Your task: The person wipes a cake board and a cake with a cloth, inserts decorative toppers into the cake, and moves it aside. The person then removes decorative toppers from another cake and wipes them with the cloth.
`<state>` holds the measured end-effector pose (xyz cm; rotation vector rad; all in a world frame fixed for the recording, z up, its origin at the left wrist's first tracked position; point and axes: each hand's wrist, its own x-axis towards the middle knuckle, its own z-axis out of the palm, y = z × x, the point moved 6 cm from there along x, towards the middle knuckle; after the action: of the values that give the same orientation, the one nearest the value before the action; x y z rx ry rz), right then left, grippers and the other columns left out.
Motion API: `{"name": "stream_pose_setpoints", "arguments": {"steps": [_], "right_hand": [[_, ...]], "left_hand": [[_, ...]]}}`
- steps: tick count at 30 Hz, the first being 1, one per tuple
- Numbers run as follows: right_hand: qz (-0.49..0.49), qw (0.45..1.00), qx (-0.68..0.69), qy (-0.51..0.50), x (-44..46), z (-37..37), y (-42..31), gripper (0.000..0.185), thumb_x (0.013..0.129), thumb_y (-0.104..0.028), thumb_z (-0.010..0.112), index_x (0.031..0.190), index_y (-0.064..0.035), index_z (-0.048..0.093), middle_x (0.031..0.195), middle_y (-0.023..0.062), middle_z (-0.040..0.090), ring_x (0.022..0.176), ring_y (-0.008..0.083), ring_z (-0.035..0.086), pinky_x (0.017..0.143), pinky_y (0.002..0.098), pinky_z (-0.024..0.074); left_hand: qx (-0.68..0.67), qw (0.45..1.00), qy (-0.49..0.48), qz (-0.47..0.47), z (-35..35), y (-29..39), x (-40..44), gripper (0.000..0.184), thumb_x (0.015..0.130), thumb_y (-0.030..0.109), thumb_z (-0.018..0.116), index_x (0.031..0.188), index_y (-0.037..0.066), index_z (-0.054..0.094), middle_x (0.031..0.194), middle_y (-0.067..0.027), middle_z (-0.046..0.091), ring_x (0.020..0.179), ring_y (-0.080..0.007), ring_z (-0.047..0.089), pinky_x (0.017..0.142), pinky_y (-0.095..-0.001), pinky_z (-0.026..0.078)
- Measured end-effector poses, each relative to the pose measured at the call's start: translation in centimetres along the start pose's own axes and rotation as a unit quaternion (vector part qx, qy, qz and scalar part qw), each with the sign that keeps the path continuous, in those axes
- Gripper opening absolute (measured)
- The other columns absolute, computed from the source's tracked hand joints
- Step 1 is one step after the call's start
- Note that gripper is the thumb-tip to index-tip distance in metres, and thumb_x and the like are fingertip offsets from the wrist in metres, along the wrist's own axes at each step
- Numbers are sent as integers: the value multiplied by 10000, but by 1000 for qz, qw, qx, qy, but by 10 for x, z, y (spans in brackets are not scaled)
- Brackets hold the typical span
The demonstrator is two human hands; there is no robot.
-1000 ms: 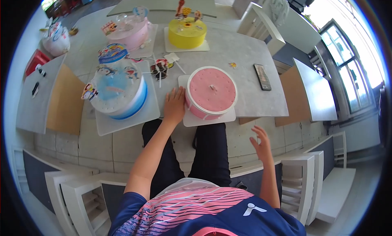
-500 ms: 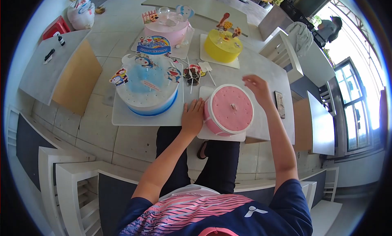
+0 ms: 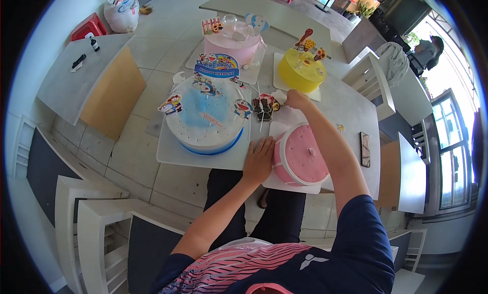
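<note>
A pink round cake [image 3: 304, 154] with a white rim stands on a white board at the table's near edge. My left hand [image 3: 259, 159] lies against its left side, fingers spread. Beyond the pink cake, my right hand [image 3: 296, 99] is beside a small pile of dark, colourful toppers [image 3: 263, 107] on sticks. Its fingers are drawn together; what they hold, if anything, is too small to make out. Left of the pile stands a blue-and-white cake [image 3: 206, 113] with cartoon toppers. My right forearm hides part of the pink cake.
Farther back are a yellow cake [image 3: 301, 73] and a pale pink cake [image 3: 233, 47], both with toppers. A phone [image 3: 365, 149] lies on the table's right side. White chairs [image 3: 373, 83] surround the table. A person [image 3: 427, 52] is at the far right.
My right hand has moved from the near right, over the pink cake, to the toppers, and its fingers have closed. My left hand stays beside the pink cake. The view has shifted.
</note>
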<state>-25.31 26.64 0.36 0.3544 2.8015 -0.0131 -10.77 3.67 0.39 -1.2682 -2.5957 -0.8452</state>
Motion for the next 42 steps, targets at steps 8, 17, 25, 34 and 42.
{"name": "stream_pose_setpoints", "arguments": {"steps": [8, 17, 25, 34, 42], "right_hand": [[-119, 961, 190, 164, -48, -35, 27, 187, 762, -173, 555, 797, 11, 538, 738, 97, 592, 645, 237, 581, 562, 353, 475], [-2, 654, 710, 261, -192, -57, 65, 121, 833, -91, 472, 914, -2, 463, 767, 103, 528, 576, 169, 570, 480, 289, 508], [31, 514, 814, 268, -247, 2, 86, 182, 824, -139, 509, 920, 4, 449, 773, 116, 523, 589, 190, 578, 543, 326, 522], [59, 552, 765, 327, -245, 2, 104, 218, 884, -191, 441, 923, 23, 449, 746, 118, 528, 577, 188, 584, 505, 298, 527], [20, 616, 713, 333, -242, -7, 103, 182, 873, -142, 454, 897, 33, 496, 775, 118, 562, 604, 163, 581, 537, 287, 530]], "left_hand": [[7, 1000, 5, 0, 0, 4, 1, 478, 770, 110, 457, 1237, 40, 385, 1308, -90, 368, 1209, -246, 336, 994, -460, 220], [38, 999, 0, 3, 4, 4, 1, 540, 726, 122, 544, 1239, 57, 390, 1305, -71, 374, 1207, -229, 333, 985, -462, 230], [73, 996, -51, 22, 22, -1, 33, 505, 759, 123, 517, 1241, 50, 386, 1310, -62, 366, 1216, -262, 317, 981, -486, 234], [54, 998, -12, 19, 28, 0, 38, 435, 800, 109, 456, 1228, 54, 405, 1305, -69, 381, 1213, -281, 330, 983, -489, 232], [46, 999, -6, 17, 27, 0, 37, 419, 805, 111, 444, 1220, 60, 419, 1311, -67, 375, 1215, -279, 330, 989, -484, 221]]}}
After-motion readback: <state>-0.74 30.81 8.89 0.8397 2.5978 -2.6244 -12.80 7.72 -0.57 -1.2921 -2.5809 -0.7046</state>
